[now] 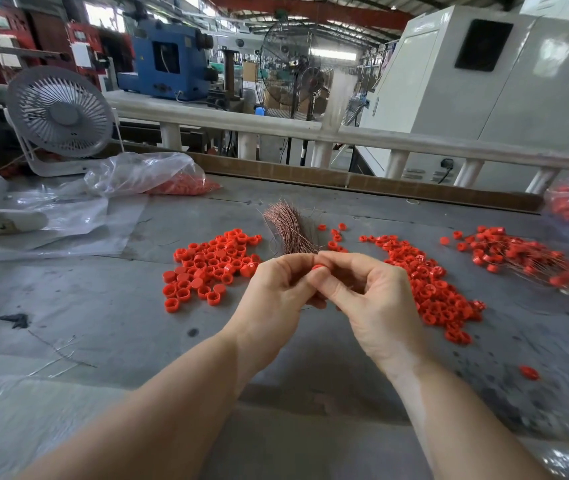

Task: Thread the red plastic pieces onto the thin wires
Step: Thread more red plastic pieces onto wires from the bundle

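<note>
Just in front of the bundle of thin copper-coloured wires (291, 230) fanned on the grey table (103, 306), my left hand (272, 292) and right hand (376, 299) meet, fingers curled, together pinching one small red plastic cap (318, 267). Left of the bundle lies a heap of red caps (210, 268); right of it a longer heap (428, 285), and farther right caps already strung on wires (525, 258)

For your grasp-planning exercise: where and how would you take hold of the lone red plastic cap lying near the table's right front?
Pinch the lone red plastic cap across its round side wall, coming from above: it lies apart from the heaps, on the bare grey table, so probably nothing blocks the fingers.
</note>
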The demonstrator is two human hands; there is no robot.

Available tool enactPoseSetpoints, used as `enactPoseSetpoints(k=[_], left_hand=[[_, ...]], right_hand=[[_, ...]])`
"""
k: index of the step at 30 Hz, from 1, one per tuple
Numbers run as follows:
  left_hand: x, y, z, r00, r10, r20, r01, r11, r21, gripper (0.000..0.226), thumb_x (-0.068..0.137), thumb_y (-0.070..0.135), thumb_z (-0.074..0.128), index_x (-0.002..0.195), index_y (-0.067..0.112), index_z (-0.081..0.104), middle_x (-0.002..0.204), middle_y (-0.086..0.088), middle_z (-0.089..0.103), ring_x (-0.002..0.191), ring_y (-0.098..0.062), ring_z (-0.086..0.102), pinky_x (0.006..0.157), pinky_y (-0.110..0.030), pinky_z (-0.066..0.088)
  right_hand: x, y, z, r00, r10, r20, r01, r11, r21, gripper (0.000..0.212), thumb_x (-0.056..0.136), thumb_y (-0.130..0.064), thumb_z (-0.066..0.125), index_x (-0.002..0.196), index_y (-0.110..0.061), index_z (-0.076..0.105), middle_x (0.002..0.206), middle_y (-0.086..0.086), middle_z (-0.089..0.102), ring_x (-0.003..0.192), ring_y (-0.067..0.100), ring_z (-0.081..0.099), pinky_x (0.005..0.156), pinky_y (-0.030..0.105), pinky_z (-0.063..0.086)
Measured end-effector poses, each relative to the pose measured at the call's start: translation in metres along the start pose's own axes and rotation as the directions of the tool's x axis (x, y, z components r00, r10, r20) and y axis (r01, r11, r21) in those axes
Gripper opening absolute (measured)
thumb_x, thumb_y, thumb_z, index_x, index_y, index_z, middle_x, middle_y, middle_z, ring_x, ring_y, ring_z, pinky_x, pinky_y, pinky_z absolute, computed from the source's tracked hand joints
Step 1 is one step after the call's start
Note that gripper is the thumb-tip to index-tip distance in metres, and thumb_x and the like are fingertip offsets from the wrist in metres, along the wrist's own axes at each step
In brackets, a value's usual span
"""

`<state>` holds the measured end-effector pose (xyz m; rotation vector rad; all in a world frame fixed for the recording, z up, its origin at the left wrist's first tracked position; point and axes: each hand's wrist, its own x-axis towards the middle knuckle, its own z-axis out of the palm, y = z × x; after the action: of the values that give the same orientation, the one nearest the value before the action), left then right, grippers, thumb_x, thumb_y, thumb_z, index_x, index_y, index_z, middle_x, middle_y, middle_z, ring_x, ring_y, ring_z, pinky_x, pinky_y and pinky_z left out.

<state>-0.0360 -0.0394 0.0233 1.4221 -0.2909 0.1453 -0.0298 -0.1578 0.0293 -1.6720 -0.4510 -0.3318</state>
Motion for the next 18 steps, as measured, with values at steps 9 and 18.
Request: enactPoseSetpoints(k=[9,18], left_hand=[[-0.0014,0.0047,0.0014,0.998,0.058,-0.02,-0.057,0.997,0.059,0.016,0.091,-0.004,0.049,0.096,-0.001,0.064,0.095,-0.026,0.068,0.077,-0.024,0.059,0.059,-0.018,0.049],[-0.002,0.0029,-0.001,0.999,0.038,-0.018,-0.038,0.999,-0.024,0.014,0.086,0.004,0.059,0.095,0.001,0.068,0.083,-0.017,0.071,0.071,-0.018,0.063,0.061,-0.019,0.051]], right_hand=[[-0.0012,-0.0018,0.0015,0.999,-0.028,-0.017,0.028,0.999,-0.033,0.022,0.075,-0.012,0.073,0.097,-0.012,0.071,0.083,-0.005,0.071,0.074,0.003,0.065,0.074,0.019,0.051],[-0.0008,-0.0009,-0.0006,1.0,-0.001,0.003,0.001,1.0,0.03,0.011,0.081,-0.02,0.07,0.091,-0.022,0.071,0.074,-0.01,0.071,0.067,-0.002,0.062,0.061,0.011,0.045]])
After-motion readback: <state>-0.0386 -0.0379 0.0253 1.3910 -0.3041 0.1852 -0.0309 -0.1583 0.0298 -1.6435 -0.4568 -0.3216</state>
